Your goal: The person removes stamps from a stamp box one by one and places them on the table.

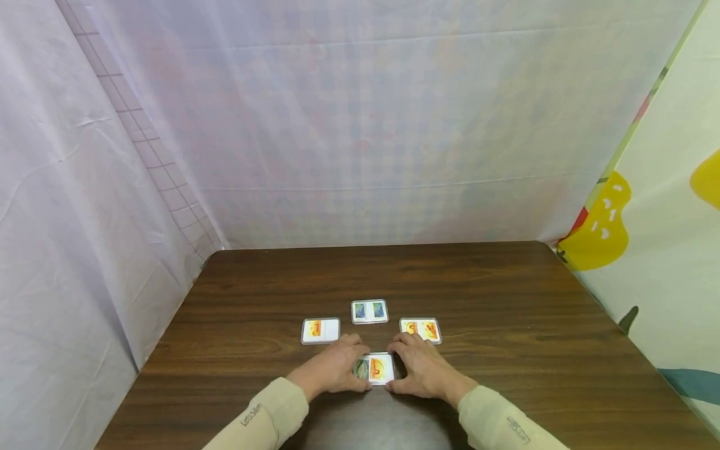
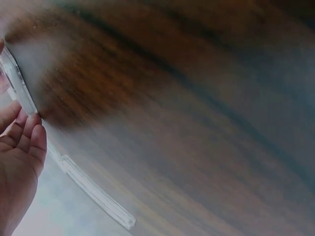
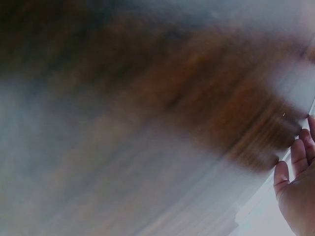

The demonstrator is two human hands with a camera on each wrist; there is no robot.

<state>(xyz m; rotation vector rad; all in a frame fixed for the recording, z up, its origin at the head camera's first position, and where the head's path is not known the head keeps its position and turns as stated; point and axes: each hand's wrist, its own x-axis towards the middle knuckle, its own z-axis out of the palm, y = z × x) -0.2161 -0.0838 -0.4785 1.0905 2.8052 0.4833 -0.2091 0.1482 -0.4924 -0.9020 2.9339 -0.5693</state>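
A flat card in a clear case (image 1: 381, 369) lies near me on the table, with a green picture and an orange one on white. My left hand (image 1: 335, 365) holds its left end between thumb and fingers and covers part of the green picture. At the opposite end, my right hand (image 1: 424, 369) has its thumb by the near corner and its fingers by the far corner. In the left wrist view, left fingertips (image 2: 35, 123) touch the clear case edge (image 2: 22, 88). Only fingers and part of the palm of the right hand (image 3: 300, 191) show in the right wrist view.
Three more cased cards lie around: an orange-pictured one (image 1: 320, 330) at left, a blue-green one (image 1: 369, 311) farther back, and another orange one (image 1: 430, 330) at right, partly behind my right fingers. The brown wooden table (image 1: 253, 281) ends at a pale curtain (image 1: 365, 125).
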